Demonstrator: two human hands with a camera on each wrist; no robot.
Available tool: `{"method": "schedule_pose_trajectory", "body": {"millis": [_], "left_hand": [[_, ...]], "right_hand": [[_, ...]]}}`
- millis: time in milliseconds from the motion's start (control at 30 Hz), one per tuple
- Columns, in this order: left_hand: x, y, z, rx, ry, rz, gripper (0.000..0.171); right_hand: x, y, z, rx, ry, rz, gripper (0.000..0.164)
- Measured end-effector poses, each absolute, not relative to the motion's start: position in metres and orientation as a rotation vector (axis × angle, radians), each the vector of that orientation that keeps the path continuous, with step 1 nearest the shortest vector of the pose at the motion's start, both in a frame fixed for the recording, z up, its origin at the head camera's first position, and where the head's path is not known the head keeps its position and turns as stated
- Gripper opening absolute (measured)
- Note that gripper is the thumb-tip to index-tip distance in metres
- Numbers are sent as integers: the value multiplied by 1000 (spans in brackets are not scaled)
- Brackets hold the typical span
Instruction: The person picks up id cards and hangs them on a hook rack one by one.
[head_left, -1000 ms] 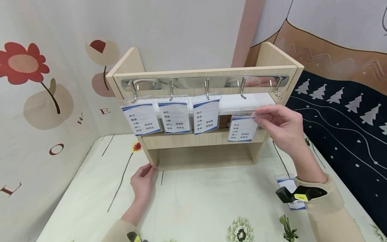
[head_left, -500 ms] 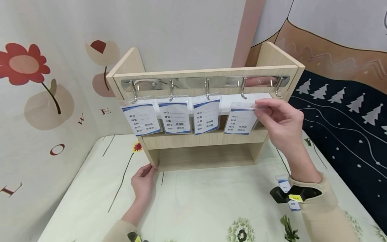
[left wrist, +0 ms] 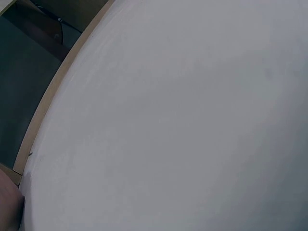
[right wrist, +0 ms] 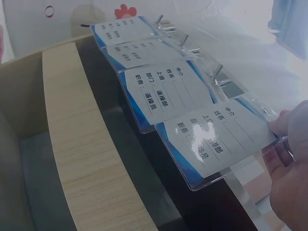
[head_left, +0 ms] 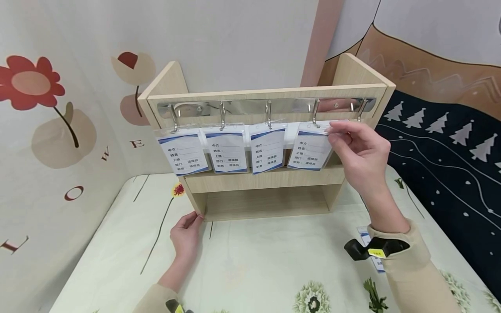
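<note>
My right hand [head_left: 362,152] pinches the upper right corner of a clear-sleeved name badge [head_left: 309,150] between thumb and fingers. The badge's top edge meets the tip of the fourth hook [head_left: 315,113]; whether the hook passes through its slot I cannot tell. Three similar badges [head_left: 227,150] hang on the hooks to its left. In the right wrist view, the held badge [right wrist: 216,139] tilts in front of the others. My left hand [head_left: 185,234] grips the lower left corner of the wooden rack [head_left: 262,182], its curled fingers partly hidden.
At the far right, the fifth hook [head_left: 362,108] carries no badge; my fingers partly cover it. Another badge [head_left: 378,263] lies on the flower-print tablecloth [head_left: 254,261], partly hidden behind my right wrist's camera [head_left: 375,248]. A patterned curtain [head_left: 98,108] stands behind the rack on the left.
My right hand has raised the badge from below the fourth hook up to its tip, shifting it slightly left. My left hand stays at the rack's corner.
</note>
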State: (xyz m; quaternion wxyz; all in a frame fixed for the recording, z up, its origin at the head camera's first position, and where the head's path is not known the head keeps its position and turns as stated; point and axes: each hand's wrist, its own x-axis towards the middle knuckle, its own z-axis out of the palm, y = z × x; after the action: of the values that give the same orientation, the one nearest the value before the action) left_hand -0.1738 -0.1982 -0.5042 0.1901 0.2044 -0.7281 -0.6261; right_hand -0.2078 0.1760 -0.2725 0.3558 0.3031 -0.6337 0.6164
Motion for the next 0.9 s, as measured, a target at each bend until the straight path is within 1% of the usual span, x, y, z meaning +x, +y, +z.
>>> {"method": "schedule_pose_trajectory", "body": {"millis": [133, 367, 500, 600, 767, 900], "left_hand": [[-174, -197, -504, 578, -2041, -1763, 29], [-174, -197, -504, 581, -2049, -1740, 28], [-176, -197, -505, 585, -2049, -1723, 25], [-175, -197, -504, 575, -2051, -1715, 26], [-174, -197, -504, 567, -2052, -1727, 29], [-175, -197, -504, 572, -2052, -1721, 27]], "right_hand": [[-209, 174, -273, 776, -1606, 1609, 27], [-210, 172, -274, 771, -1596, 1615, 25], [-210, 173, -275, 744, -1646, 1577, 26], [-210, 172, -275, 719, -1677, 1556, 28], [-211, 172, -274, 718, -1717, 1504, 26], [-213, 172, -273, 717, -1730, 1481, 25]]}}
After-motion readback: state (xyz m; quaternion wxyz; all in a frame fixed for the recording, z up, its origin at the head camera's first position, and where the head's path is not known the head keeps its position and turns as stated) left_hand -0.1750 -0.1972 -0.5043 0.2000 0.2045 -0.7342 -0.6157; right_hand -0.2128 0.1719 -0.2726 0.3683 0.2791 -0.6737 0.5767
